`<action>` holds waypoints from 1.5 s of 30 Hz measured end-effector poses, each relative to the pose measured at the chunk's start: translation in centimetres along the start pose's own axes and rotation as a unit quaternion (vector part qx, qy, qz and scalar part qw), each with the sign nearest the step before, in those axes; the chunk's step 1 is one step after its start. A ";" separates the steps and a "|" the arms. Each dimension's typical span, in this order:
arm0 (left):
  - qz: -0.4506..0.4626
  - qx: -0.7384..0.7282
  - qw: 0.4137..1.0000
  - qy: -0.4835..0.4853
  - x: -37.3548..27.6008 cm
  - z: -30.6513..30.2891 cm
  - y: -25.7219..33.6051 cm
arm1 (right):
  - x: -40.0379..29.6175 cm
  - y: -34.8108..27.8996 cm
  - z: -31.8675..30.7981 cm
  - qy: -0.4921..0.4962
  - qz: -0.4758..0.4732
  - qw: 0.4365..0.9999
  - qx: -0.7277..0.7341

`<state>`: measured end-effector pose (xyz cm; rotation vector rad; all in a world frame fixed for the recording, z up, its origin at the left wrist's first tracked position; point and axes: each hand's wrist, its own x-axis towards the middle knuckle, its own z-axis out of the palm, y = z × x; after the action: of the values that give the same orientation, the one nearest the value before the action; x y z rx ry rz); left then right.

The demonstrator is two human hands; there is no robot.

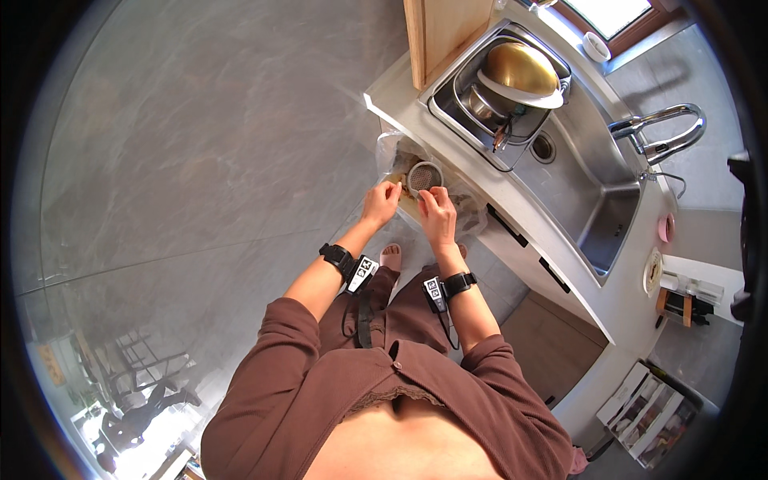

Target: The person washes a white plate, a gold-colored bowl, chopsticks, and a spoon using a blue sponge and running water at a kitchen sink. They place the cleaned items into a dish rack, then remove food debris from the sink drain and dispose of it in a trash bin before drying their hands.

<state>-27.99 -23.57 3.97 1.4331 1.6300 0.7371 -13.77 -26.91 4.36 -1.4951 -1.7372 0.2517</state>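
A round perforated sink strainer basket (425, 178) is over a bin lined with a clear plastic bag (391, 147). My right hand (438, 210) has its thumb and fingers bent together at the strainer's near rim and grips it there. To the left of the strainer is my left hand (382, 203), its fingers curled and their tips close to the thumb; whether anything small is between them cannot be told. Brownish scraps lie in the bag behind and beside the strainer. Both wrists wear black straps with small devices.
The counter edge (444, 150) runs above the bin. Beyond it is a steel sink (576, 162) with a drain hole (543, 147) and a chrome faucet (660, 132). A dish basin (441, 108) holds a gold-coloured bowl (522, 67) and other dishes. Drawers with black handles (507, 225) stand right of the bin.
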 end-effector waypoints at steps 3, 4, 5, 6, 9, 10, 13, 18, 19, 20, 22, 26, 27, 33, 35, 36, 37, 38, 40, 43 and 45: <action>-0.003 -0.005 1.000 -0.014 -0.4 0.3 1.1 | -0.5 0.0 -0.1 -0.018 -0.014 0.999 -0.024; 0.009 0.000 1.000 -0.011 -0.5 0.4 1.4 | -0.7 0.0 0.1 -0.022 -0.022 0.999 -0.028; 0.011 0.018 1.000 -0.002 -0.5 0.5 1.6 | -0.8 0.0 0.2 -0.026 -0.021 0.999 -0.017; 0.016 0.036 0.999 0.009 -0.4 0.7 1.8 | -1.0 -0.1 0.3 -0.025 -0.025 0.999 -0.006; 0.032 0.096 0.995 0.015 0.4 0.8 1.9 | -0.9 -0.1 0.0 -0.051 -0.041 0.998 0.012; 0.029 0.121 0.992 0.005 0.8 0.8 2.0 | -0.7 -0.1 -0.3 -0.070 -0.049 0.996 0.018; 0.066 0.199 0.976 -0.053 2.3 0.1 2.3 | 0.2 0.4 -2.3 -0.216 -0.064 0.974 -0.020; 0.138 0.340 0.916 -0.164 3.9 -1.0 4.1 | 2.8 1.5 -4.8 -0.380 -0.089 0.900 -0.191; 0.146 0.350 0.907 -0.183 3.9 -1.0 4.5 | 3.3 1.5 -4.8 -0.392 -0.104 0.889 -0.214; 0.155 0.362 0.898 -0.199 3.9 -1.0 5.0 | 3.8 1.6 -4.7 -0.405 -0.122 0.877 -0.229; 0.165 0.380 0.883 -0.219 3.9 -0.9 5.8 | 4.5 1.7 -4.4 -0.423 -0.128 0.859 -0.258; 0.184 0.395 0.873 -0.218 3.7 -0.7 6.4 | 4.5 2.3 -3.5 -0.431 -0.116 0.856 -0.262; 0.190 0.396 0.873 -0.213 3.7 -0.6 6.5 | 4.3 2.5 -3.3 -0.428 -0.098 0.867 -0.238; 0.259 0.401 0.868 -0.139 3.6 0.0 6.0 | 2.5 3.4 -3.0 -0.416 0.023 0.907 -0.053; 0.262 0.410 0.865 -0.120 3.5 0.1 5.9 | 2.1 3.8 -2.9 -0.376 0.051 0.925 0.002; 0.259 0.417 0.863 -0.116 3.5 0.2 5.9 | 1.9 4.0 -2.8 -0.371 0.044 0.927 -0.023; 0.259 0.425 0.860 -0.112 3.4 0.2 5.9 | 1.7 4.1 -2.7 -0.368 0.039 0.928 -0.048; 0.256 0.434 0.857 -0.110 3.4 0.2 5.9 | 1.6 4.2 -2.4 -0.369 0.036 0.926 -0.077; 0.259 0.446 0.850 -0.107 3.4 0.1 5.9 | 1.2 4.2 -1.9 -0.313 -0.007 0.941 -0.133; 0.269 0.453 0.842 -0.112 3.4 -0.1 5.8 | 0.8 3.8 -1.4 -0.219 -0.077 0.949 -0.211; 0.269 0.456 0.840 -0.122 3.4 -0.1 5.6 | 0.8 3.4 -1.5 -0.193 -0.105 0.948 -0.231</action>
<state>-25.37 -19.23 8.12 2.6103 1.4123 -0.0230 -10.23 -25.79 3.53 -1.6419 -2.3774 0.0209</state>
